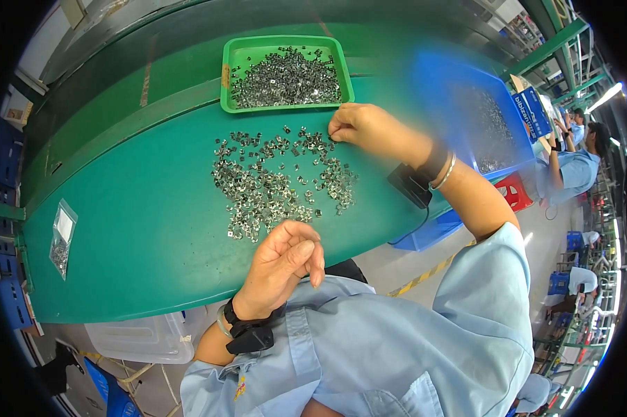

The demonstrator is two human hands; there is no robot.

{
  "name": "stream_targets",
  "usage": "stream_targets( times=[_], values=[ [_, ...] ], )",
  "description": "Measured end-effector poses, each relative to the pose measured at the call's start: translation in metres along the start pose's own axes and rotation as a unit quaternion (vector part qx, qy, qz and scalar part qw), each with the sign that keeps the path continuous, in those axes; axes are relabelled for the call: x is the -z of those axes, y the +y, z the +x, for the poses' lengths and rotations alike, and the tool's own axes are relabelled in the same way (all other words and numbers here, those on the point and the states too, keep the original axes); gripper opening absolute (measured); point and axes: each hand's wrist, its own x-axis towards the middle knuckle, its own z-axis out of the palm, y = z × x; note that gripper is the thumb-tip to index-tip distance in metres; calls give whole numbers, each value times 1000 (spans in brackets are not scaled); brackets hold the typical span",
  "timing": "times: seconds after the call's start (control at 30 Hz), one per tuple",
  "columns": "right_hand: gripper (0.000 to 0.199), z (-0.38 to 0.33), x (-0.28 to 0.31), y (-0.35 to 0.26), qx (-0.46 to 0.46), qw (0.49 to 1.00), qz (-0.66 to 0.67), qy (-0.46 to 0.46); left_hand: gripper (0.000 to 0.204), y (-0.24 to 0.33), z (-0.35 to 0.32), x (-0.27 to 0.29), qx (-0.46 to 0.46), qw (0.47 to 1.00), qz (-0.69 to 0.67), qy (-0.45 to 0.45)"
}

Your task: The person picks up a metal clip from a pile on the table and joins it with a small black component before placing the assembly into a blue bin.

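Note:
Small black-and-silver metal parts (258,191) lie spread in a loose heap on the green tabletop (133,208). At the heap's far right edge, my right hand (372,128) is closed in a pinch, its fingertips low over the table at a small dark part. My left hand (282,267) is at the heap's near edge, fingers curled and thumb drawn in against them. Whatever it may hold is hidden. Beyond the heap stands a shallow green tray (227,97) filled with many more of these parts.
On the right, a blue bin (438,83) contains more small pieces, partly blurred. A black device (409,186) with a cable sits by the table's right edge. A clear bag (62,240) of small parts lies at left. Other people (577,167) sit at far right.

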Motion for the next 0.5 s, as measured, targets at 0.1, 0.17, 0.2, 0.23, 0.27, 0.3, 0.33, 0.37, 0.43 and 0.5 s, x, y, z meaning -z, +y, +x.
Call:
stream_targets(
  times=[0.1,0.17,0.2,0.23,0.27,0.3,0.33,0.37,0.43,0.5],
  values=[
    [14,5,5,-2,-17,999,-3,-31,15,0,0,1,-5,1000,0,-1],
    [14,7,7,-6,-26,999,-5,-48,14,0,-1,1,-7,1000,0,-5],
    [15,9,8,-8,-35,998,-11,-56,14,0,-1,0,-8,1000,0,-6],
    [15,10,8,-11,-43,997,-17,-64,14,0,-1,0,-6,1000,-5,-12],
    [15,11,8,-12,-52,996,-24,-71,13,0,-1,0,-4,1000,-10,-19],
    [15,11,9,-13,-51,996,-25,-71,12,1,-1,0,-3,1000,-15,-26],
    [15,11,9,-12,-45,997,-28,-65,12,1,-1,0,-4,1000,-14,-27],
    [15,9,9,-12,-38,997,-31,-59,13,1,-2,-1,-1,1000,-16,-24],
    [15,2,11,-15,-33,998,-35,-51,13,1,-2,-2,6,1000,-20,-20],
    [14,-9,15,-31,-35,999,-9,12,14,2,-1,-1,4,1000,-16,-7]
  ],
)
